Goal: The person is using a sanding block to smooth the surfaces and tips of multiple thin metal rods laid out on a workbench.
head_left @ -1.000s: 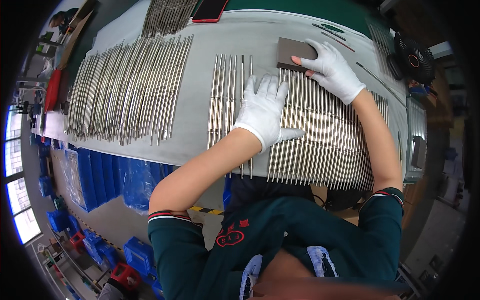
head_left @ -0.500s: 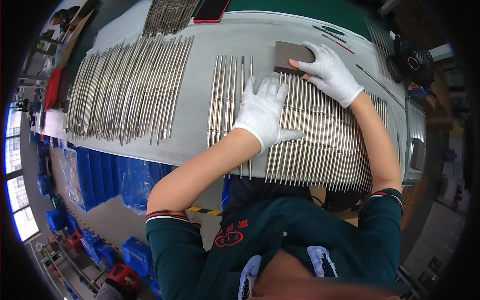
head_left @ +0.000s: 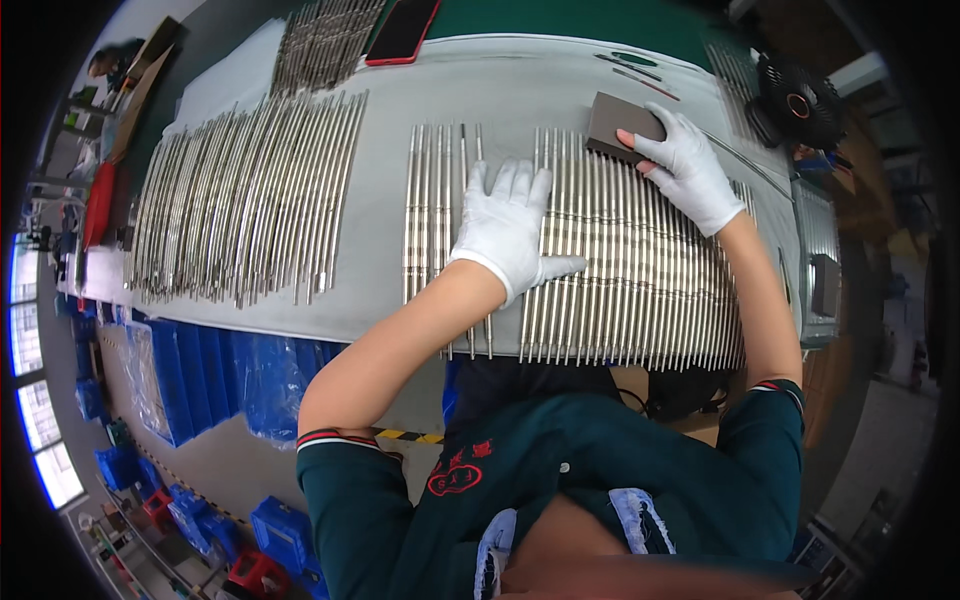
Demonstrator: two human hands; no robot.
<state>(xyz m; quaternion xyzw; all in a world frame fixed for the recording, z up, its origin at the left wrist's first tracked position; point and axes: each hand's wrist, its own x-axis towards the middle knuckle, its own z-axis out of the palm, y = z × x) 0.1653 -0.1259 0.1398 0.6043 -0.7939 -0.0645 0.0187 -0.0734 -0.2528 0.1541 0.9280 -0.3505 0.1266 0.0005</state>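
Pressing down flat, the left hand in its white glove lies with fingers spread wide on a row of thin metal rods. It grips nothing; it looks like it pins the rods so they do not roll or slide. The right hand, also in a white glove, holds a dark grey block with its fingers curled over the near edge. The block sits on the far ends of the same rods, touching them, maybe to rub them.

These rods lie side by side on a grey sheet over the table, right in front of the person. Each rod is long and thin, and its long way points from the person's body out to the far side of the table. A second bunch of rods lies well apart to the left. A red phone rests at the far edge, and a small black fan stands to the right.
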